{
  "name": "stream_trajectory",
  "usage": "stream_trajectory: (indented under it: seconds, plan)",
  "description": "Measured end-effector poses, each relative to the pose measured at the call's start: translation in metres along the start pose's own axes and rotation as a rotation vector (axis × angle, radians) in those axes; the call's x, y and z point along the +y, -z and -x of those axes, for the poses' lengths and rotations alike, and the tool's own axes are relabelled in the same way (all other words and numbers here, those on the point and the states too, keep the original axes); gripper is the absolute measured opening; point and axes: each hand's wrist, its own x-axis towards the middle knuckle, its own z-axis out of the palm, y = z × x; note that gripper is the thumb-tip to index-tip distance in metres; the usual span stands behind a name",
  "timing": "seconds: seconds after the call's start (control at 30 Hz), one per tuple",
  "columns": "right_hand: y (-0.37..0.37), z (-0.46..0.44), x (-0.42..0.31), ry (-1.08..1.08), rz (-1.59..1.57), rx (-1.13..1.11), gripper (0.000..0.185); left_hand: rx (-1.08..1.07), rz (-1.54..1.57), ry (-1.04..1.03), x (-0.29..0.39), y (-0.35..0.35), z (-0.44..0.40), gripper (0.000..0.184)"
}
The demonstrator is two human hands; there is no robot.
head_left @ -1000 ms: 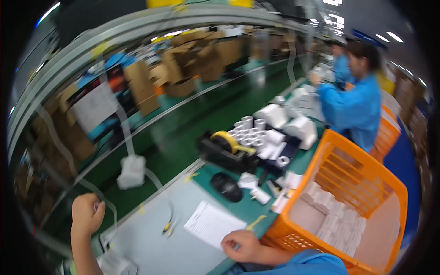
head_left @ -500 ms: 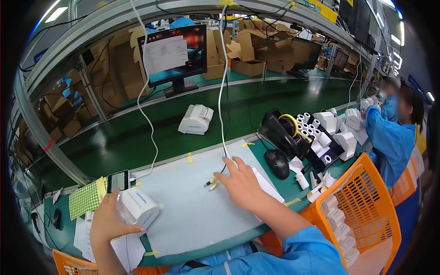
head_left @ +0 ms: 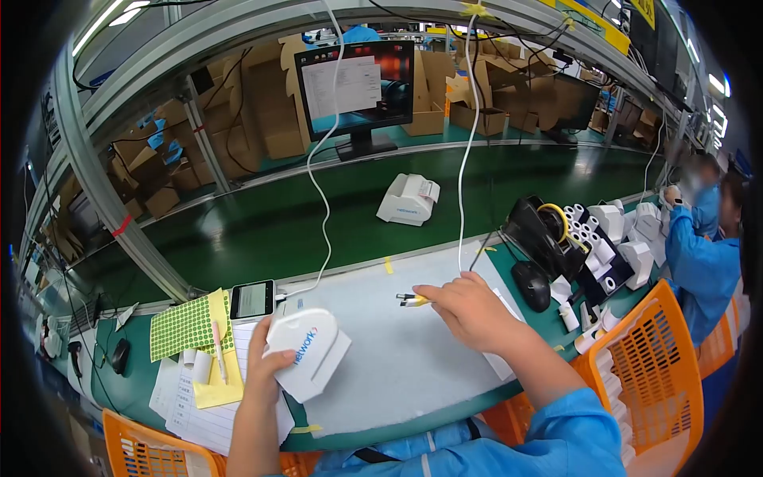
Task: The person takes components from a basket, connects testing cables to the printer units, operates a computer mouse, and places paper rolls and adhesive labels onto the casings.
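Note:
My left hand (head_left: 264, 367) grips a small white receipt printer (head_left: 316, 367) marked "network", lifted and tilted above the left part of the pale work mat (head_left: 373, 401). In my right hand (head_left: 470, 312), thumb and fingers pinch cable plugs (head_left: 411, 300), whose tips point left toward the printer but stay apart from it. A white cable (head_left: 469, 143) hangs from the overhead frame down to that hand. Behind the printer lies a handheld device with a lit screen (head_left: 252, 300), with a white cable plugged into its side.
Another white printer (head_left: 408, 199) sits on the green belt. At left are a green-dotted sticker sheet (head_left: 187, 324), a pen (head_left: 218, 354) and papers. A black mouse (head_left: 530, 286), paper rolls (head_left: 592, 230) and an orange basket (head_left: 652, 374) stand right; a co-worker (head_left: 699, 254) is beyond.
My left hand has closed on the printer and raised it off the table, turning it. My right hand has picked up the cable plugs from the mat. The view has shifted left.

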Motion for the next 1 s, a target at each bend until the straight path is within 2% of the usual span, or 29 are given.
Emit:
stream_trajectory:
  seconds: [0.03, 0.1, 0.13, 0.2, 0.23, 0.4, 0.57, 0.8, 0.9, 1.0]
  plan:
    - [0.007, 0.002, -0.01, -0.01, -0.045, 0.012, 0.02, -0.077, 0.261, 0.049, 0.0, -0.01, -0.001, 0.076]
    - [0.015, 0.005, -0.028, -0.028, -0.144, 0.029, 0.015, -0.126, 0.59, 0.076, -0.004, -0.024, -0.003, 0.072]
    - [0.016, 0.007, -0.032, 0.036, -0.108, 0.03, 0.014, -0.149, 0.754, 0.089, -0.007, -0.031, -0.004, 0.07]
    - [0.016, 0.011, -0.037, 0.154, -0.038, 0.034, 0.012, -0.085, 0.881, 0.173, -0.018, -0.044, -0.005, 0.067]
    - [0.014, 0.011, -0.04, 0.169, -0.025, 0.071, 0.012, -0.088, 0.757, 0.189, -0.03, -0.043, -0.007, 0.066]
    - [0.014, 0.01, -0.051, 0.184, 0.165, 0.195, 0.016, -0.07, 0.662, 0.265, -0.046, -0.045, -0.006, 0.069]
    - [0.014, 0.01, -0.059, 0.288, 0.094, 0.1, 0.022, -0.048, 0.754, 0.329, -0.057, -0.037, -0.005, 0.069]
    - [-0.015, -0.012, -0.065, 0.417, 0.007, 0.076, 0.027, 0.007, 0.561, 0.321, -0.058, -0.04, 0.006, 0.072]
    - [-0.018, -0.015, -0.061, 0.443, -0.021, 0.026, 0.023, -0.101, 0.679, 0.327, -0.059, -0.043, 0.008, 0.071]
    - [-0.017, -0.019, -0.055, 0.474, -0.1, 0.012, 0.017, 0.0, 0.821, 0.448, -0.046, -0.061, 0.013, 0.072]
